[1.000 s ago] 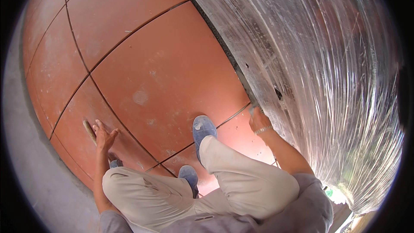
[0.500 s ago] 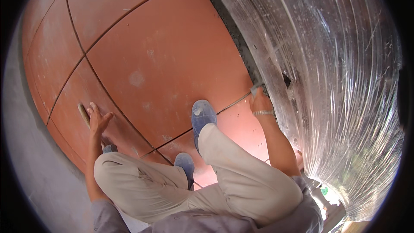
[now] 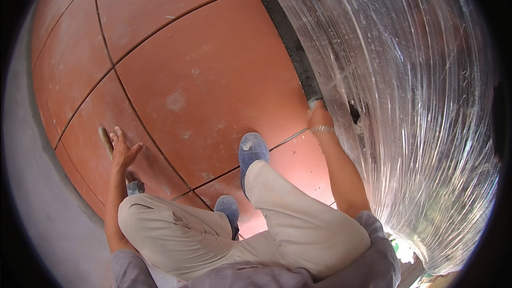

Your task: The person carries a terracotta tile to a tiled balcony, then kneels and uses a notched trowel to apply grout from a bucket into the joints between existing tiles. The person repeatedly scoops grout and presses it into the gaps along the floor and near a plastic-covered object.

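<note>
My left hand (image 3: 125, 152) rests flat on a reddish-brown floor tile (image 3: 213, 85), fingers stretched out and spread. Beside its fingers lies a wooden hammer handle (image 3: 105, 138), which passes under the hand and wrist. The dark metal hammer head (image 3: 136, 187) shows near my left knee. My right hand (image 3: 320, 117) is closed at the right edge of the large tile, next to a dark gap (image 3: 290, 42). From its fingers sticks a small flat greyish piece (image 3: 313, 103), blurred, its kind unclear. A beaded bracelet (image 3: 322, 128) circles the right wrist.
A tall stack wrapped in clear plastic film (image 3: 405, 85) rises close along the right. Narrow dark joints (image 3: 132, 104) separate the tiles. A grey concrete strip (image 3: 26, 181) borders them on the left. My blue shoes (image 3: 253, 149) stand on the tiles between my hands.
My right hand has moved slightly farther away along the tile's right edge, still closed. The left hand stays in place. The whole view has shifted a little.
</note>
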Available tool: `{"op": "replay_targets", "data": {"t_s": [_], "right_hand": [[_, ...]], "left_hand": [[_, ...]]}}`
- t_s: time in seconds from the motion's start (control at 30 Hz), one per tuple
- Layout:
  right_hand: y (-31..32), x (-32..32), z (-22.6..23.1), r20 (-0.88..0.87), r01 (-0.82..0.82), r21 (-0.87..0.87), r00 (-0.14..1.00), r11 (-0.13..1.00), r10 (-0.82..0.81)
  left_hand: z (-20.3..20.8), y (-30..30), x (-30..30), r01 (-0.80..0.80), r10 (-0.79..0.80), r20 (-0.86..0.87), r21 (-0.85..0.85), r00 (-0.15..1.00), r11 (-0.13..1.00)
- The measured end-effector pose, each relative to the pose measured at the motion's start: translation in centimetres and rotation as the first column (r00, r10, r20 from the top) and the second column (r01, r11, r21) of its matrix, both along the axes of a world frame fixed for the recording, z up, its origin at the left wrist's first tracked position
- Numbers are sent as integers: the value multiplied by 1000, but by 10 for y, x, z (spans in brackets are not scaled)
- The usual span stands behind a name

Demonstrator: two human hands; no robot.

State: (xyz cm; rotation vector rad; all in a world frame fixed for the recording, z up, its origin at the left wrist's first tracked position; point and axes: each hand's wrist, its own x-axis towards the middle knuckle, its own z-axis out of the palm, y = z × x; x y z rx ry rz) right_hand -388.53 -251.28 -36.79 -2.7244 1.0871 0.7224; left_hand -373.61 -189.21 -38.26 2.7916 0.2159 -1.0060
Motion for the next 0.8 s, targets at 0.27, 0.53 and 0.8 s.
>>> {"op": "replay_targets", "data": {"t_s": [0.27, 0.53, 0.8], "right_hand": [[10, 38, 21, -56, -16, 129, 998, 992, 24], [26, 152, 27, 153, -12, 192, 988, 981, -18], [46, 338, 23, 10, -427, 83, 904, 900, 428]], "left_hand": [[26, 1, 16, -25, 16, -137, -64, 990, 998], [35, -35, 137, 102, -147, -187, -228, 971, 968], [13, -251, 162, -266, 268, 46, -48, 962, 963]]}}
